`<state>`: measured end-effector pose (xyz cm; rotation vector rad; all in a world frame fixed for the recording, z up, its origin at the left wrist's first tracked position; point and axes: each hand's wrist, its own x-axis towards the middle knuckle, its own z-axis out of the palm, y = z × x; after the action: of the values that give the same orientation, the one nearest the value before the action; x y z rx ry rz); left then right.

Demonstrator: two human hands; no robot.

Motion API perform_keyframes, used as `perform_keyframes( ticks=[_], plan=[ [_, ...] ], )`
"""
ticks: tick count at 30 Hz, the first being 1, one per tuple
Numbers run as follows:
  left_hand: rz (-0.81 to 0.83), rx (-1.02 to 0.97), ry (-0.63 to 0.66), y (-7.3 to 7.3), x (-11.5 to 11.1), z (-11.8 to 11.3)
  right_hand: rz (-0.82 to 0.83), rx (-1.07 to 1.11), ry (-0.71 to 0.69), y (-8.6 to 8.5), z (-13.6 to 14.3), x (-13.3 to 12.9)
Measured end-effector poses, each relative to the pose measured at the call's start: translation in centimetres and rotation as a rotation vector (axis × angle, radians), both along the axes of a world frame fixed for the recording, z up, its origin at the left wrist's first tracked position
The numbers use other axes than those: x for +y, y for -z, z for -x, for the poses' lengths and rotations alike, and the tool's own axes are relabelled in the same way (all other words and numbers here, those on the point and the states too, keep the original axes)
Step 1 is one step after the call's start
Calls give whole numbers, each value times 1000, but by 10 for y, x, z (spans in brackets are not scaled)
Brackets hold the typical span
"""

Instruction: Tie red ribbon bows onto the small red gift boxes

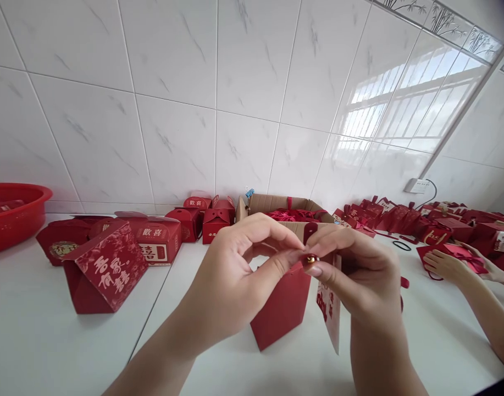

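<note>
Two-handed hold: left hand [235,275] fingers pressed together, right hand [367,264] fingers pinching a bead [312,259]
Box [280,311]: red, behind the hands
Card [333,313]: beside the box

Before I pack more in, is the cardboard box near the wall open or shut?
Open: red items show through the top of the cardboard box.

White wall tiles [177,55], grey marbling, fill upper half of frame. Bamboo-pattern border [445,22] upper right. Barred window reflection [383,104] below it, bright daylight. White socket block [415,186], dark cable [436,190], right. White table [29,341] across bottom, seam [150,311] lower left.
</note>
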<state>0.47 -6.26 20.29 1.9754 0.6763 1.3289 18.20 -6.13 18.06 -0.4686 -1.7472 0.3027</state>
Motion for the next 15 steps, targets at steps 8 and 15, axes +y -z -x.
perform_keyframes(
  ticks=[8, 15],
  plan=[
    [-104, 48, -66, 0, -4, 0, 105, 45, -47, 3, 5, 4],
    [-83, 98, -63, -3, 1, 3, 96, 25, 47, -1, 7, -4]
  ],
)
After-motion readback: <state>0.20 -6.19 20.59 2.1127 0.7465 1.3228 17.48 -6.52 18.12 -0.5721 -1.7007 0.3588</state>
